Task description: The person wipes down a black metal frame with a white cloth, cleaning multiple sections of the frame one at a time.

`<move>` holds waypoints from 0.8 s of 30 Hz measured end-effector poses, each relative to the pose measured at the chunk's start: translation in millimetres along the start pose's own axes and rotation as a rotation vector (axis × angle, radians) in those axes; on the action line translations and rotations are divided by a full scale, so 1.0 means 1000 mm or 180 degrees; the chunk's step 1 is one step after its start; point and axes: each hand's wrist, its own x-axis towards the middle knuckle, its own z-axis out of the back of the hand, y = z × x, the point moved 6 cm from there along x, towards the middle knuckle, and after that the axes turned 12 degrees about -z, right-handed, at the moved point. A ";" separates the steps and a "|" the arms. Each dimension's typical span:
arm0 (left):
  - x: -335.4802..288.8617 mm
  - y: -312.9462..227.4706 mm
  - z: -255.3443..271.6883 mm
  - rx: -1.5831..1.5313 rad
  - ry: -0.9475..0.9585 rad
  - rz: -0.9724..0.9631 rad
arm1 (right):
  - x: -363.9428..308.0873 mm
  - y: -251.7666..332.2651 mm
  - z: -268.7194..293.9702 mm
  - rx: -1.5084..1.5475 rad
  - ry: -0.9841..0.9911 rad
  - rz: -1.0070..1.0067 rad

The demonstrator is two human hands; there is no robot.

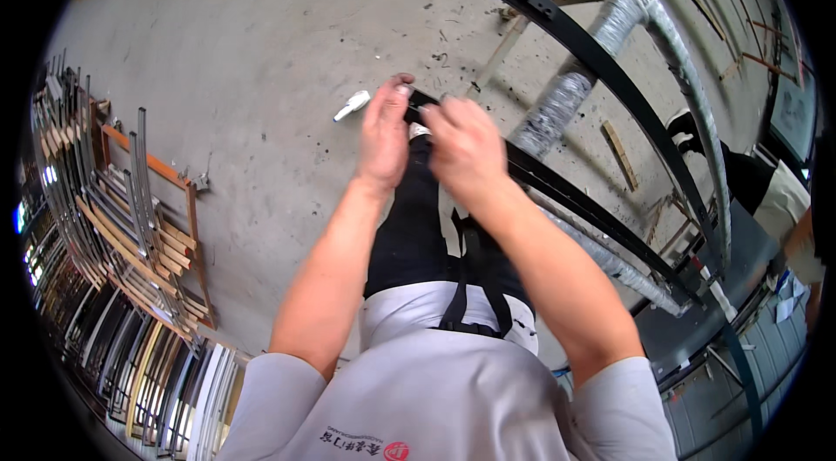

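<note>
A long black profile bar [592,213] slants from between my hands toward the lower right. My left hand [386,126] is wrapped around its near end, thumb on top. My right hand [466,143] is slightly blurred at the same end, its fingers pinched together. Whatever small thing those fingers hold, if any, is too small to make out. Farther right, a second black bar [601,56] appears strongly curved and lies across a stand wrapped in silvery film [557,104].
A small white bottle-like thing [353,104] is on the floor left of my hands. Racks of long profiles [131,226] line the left side. A wooden strip [619,155] lies beneath the stand. Another person [753,182] is at the right edge, beside a dark tabletop [744,248].
</note>
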 end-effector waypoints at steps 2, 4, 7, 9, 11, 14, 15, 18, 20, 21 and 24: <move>-0.001 -0.010 0.000 -0.0051 0.0105 -0.0063 | -0.002 -0.003 -0.003 0.0019 -0.0086 -0.0034; -0.008 -0.011 0.004 -0.0108 0.0078 -0.0071 | -0.041 -0.028 0.017 -0.0208 0.0092 -0.0275; -0.001 -0.016 0.004 -0.0032 0.0030 -0.0095 | -0.145 -0.117 0.085 -0.0757 0.0085 -0.0677; -0.004 -0.013 0.000 -0.0114 0.0043 -0.0077 | -0.191 -0.156 0.128 -0.1144 0.0137 -0.1053; -0.004 -0.008 -0.002 -0.0102 0.0101 -0.0087 | -0.188 -0.150 0.120 -0.1034 0.0009 -0.1103; -0.003 -0.006 0.003 -0.0076 0.0068 -0.0173 | -0.125 -0.092 0.072 -0.0413 -0.0144 -0.0774; -0.003 -0.005 0.003 -0.0099 0.0028 -0.0220 | -0.094 -0.067 0.053 -0.0141 -0.0260 -0.0445; 0.001 -0.011 0.003 0.0040 -0.0083 -0.0253 | -0.051 -0.038 0.027 -0.0178 -0.0045 -0.0332; 0.004 -0.015 0.001 0.0017 0.0174 -0.0212 | -0.083 -0.061 0.047 -0.0141 -0.0254 -0.0306; 0.002 -0.019 -0.001 0.0004 0.0402 -0.0195 | -0.111 -0.084 0.067 -0.0293 -0.0158 -0.0542; 0.003 -0.019 0.000 0.0127 0.0162 -0.0291 | -0.190 -0.151 0.124 -0.0998 0.0023 -0.1050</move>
